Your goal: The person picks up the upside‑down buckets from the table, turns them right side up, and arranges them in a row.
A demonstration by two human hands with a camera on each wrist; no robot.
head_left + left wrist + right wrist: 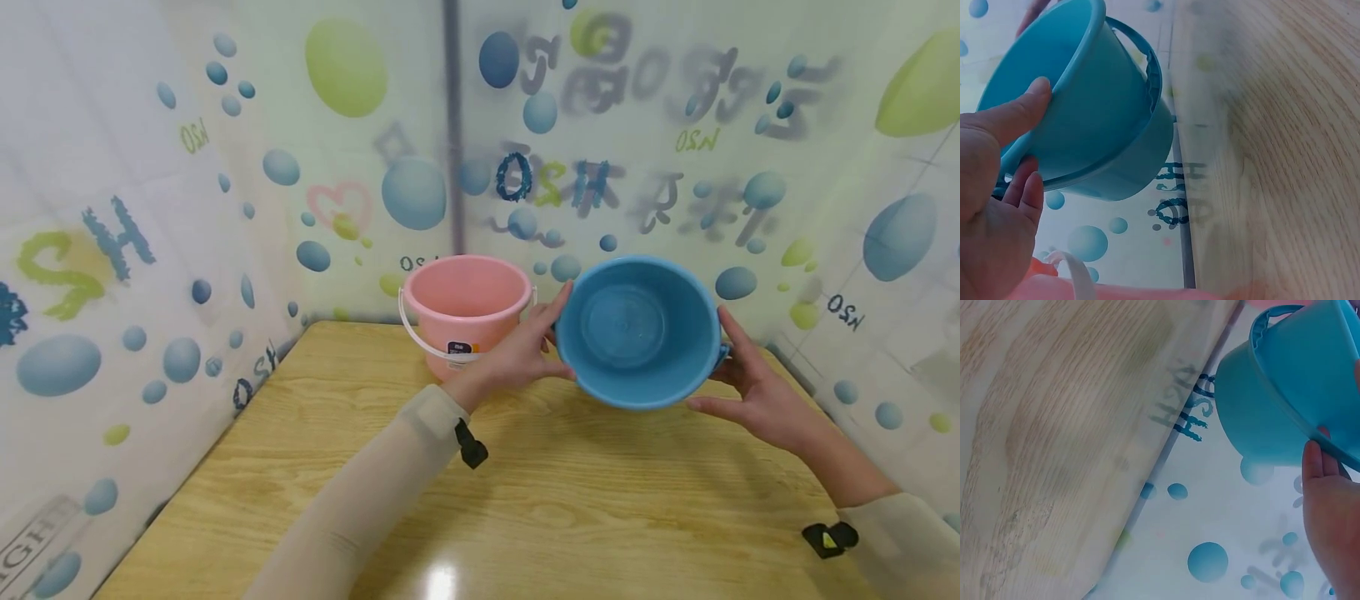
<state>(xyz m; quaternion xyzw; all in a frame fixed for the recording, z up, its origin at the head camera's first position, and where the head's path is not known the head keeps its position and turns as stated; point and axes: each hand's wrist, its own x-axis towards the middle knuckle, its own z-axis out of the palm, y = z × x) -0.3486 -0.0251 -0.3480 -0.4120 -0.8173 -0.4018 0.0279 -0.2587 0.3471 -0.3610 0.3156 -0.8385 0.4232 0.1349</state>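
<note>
A blue bucket (626,329) is held up over the table, tilted so its open mouth faces me. My left hand (528,346) grips its left rim, thumb on the rim and fingers behind, as the left wrist view also shows. At the opposite side my right hand (757,387) holds the rim near the handle joint. The bucket's blue handle (1147,69) hangs round the underside of its body. Just left of it stands a pink bucket (468,292), upright on the table, with a white handle (412,325) lowered at its front; my left hand partly covers it.
The wooden table (360,450) spreads under both arms. Behind and beside it hang pale wall sheets (345,142) printed with blue and green dots and lettering. Each wrist wears a small black device (471,446) on a strap.
</note>
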